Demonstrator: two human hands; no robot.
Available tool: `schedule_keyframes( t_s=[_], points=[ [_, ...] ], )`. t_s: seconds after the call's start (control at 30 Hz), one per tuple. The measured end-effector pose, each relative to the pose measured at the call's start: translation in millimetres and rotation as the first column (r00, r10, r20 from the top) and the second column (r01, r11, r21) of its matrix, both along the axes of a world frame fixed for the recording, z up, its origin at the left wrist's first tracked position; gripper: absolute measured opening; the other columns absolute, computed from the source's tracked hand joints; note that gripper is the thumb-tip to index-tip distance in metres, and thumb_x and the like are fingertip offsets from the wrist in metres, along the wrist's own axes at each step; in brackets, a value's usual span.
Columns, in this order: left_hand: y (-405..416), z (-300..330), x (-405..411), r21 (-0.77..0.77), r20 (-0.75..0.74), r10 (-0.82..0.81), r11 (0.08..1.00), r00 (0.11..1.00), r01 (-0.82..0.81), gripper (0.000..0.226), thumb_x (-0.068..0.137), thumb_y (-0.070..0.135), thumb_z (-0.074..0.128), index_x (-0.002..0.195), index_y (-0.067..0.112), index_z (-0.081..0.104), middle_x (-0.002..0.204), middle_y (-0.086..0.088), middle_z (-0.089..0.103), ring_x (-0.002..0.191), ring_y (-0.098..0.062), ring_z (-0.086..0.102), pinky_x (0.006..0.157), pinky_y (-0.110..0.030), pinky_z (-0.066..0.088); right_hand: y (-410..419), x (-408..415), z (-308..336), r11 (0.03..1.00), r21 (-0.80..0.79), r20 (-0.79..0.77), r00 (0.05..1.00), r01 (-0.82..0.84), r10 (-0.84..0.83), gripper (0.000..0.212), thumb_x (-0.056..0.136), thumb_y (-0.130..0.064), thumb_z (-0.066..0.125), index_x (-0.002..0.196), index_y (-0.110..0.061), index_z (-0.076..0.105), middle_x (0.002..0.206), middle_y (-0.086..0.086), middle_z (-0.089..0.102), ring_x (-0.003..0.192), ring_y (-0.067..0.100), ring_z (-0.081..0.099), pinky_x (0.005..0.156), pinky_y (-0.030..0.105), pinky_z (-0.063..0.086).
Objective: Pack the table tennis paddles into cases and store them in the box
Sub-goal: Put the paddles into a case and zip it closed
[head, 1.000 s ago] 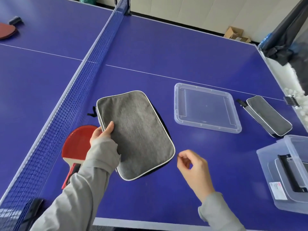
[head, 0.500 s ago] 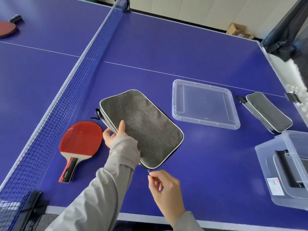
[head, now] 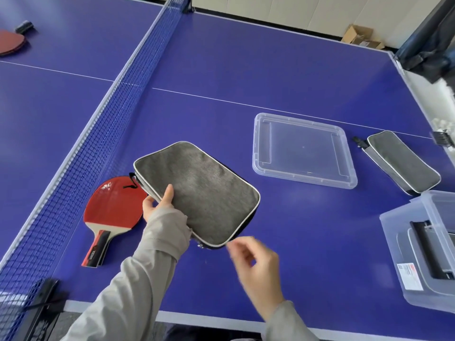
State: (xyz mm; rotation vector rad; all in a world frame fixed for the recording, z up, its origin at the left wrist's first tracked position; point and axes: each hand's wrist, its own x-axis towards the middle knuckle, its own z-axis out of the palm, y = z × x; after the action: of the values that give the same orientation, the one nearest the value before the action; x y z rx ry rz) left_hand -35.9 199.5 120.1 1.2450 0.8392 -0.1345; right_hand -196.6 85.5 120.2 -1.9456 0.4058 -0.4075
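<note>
Since half a second ago the right hand (head: 256, 269) has slid from under the near left corner of the grey case (head: 197, 190) to just beside its near right corner, and the case has tipped a little further up off the surface (head: 246, 65). The left hand (head: 157, 203) has its grip clamped on the case's left edge, thumb on top and fingers beneath, holding it tilted above the surface. The right hand is blurred, its fingers loosely curled with thumb and forefinger close together near the edge; whether they pinch the zipper pull I cannot tell, and the small metal pull seems to hang at the near edge, left of that hand. The red paddle (head: 113, 207) lies flat on the surface beside the net (head: 103, 114), partly under the raised case, not yet packed. A second grey case (head: 403, 161) lies near the far right, closed as far as can be seen, beside the clear lid (head: 305, 151). The clear box (head: 418, 244) at the right edge already seems to hold one dark-edged case. Judging from this, one case is stored, one waits, this one needs opening and filling, and another paddle (head: 11, 43) rests beyond the net.
</note>
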Motion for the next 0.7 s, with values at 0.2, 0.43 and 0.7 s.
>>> schedule_keyframes(
  t_s=[0.2,0.43,0.7],
  points=[
    [8.8,-11.5,-14.5,-0.206,0.051,-0.361,0.909,0.931,0.364,0.020,0.083,0.030,0.068,0.099,0.020,0.063,0.091,-0.006,0.068,0.077,-0.026,0.064,0.071,-0.041,0.055,-82.5,16.9,7.9,0.877,0.401,-0.259,0.951,0.264,-0.167,0.021,0.095,-0.026,0.053,0.114,-0.027,0.062,0.112,-0.004,0.064,0.110,0.017,0.059,0.084,0.032,0.050],
    [-18.0,-13.5,-23.9,-0.163,-0.001,-0.486,0.863,0.874,0.479,0.015,0.083,0.033,0.066,0.093,0.022,0.066,0.086,-0.002,0.067,0.075,-0.021,0.062,0.074,-0.035,0.051,-83.3,15.0,34.3,0.535,0.839,-0.260,0.939,0.104,0.225,0.052,0.091,-0.048,0.031,0.115,-0.017,0.065,0.117,0.001,0.068,0.109,0.012,0.063,0.086,0.029,0.046],
    [-55.2,-2.3,-68.5,0.323,-0.081,-0.780,0.569,0.621,0.756,0.068,0.081,0.040,0.068,0.141,0.035,0.037,0.149,0.002,0.028,0.139,-0.015,0.026,0.113,-0.023,0.019,-53.5,8.3,25.3,0.785,0.619,-0.202,0.973,0.037,0.114,0.025,0.098,-0.016,0.045,0.116,-0.020,0.061,0.113,-0.003,0.069,0.109,0.012,0.063,0.092,0.026,0.050]
  ],
)
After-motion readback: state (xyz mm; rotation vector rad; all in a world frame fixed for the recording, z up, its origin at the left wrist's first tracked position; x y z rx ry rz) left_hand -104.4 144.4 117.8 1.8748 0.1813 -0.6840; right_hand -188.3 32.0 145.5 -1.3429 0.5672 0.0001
